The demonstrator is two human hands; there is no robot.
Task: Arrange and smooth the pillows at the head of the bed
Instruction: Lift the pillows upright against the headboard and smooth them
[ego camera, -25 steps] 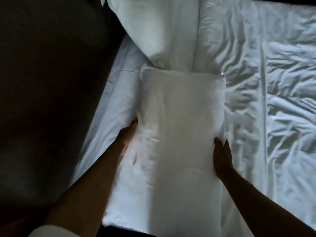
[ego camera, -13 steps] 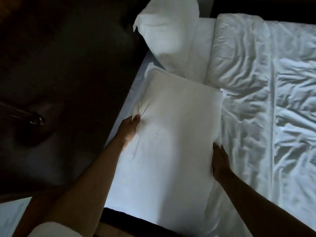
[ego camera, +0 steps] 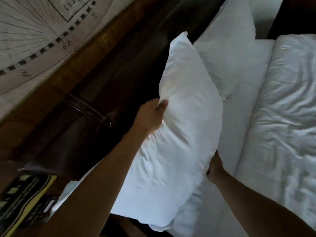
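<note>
A long white pillow (ego camera: 179,120) stands tilted on its edge, lifted off the white sheet (ego camera: 239,117) near the dark headboard (ego camera: 106,93). My left hand (ego camera: 150,115) pinches its upper left edge. My right hand (ego camera: 214,168) grips its lower right edge, fingers hidden behind the fabric. A second white pillow (ego camera: 227,53) leans against the headboard just beyond it, partly covered by the held one.
A crumpled white duvet (ego camera: 287,117) covers the right side of the bed. A dark wooden headboard rail with a rounded knob (ego camera: 107,124) runs on the left, under a wall chart (ego camera: 34,31). A yellow-and-black patterned item (ego camera: 22,199) lies at lower left.
Both hands have raised the pillow from lying flat on the sheet to standing on edge, toward the headboard. The view has swung left, bringing the wall and chart in.
</note>
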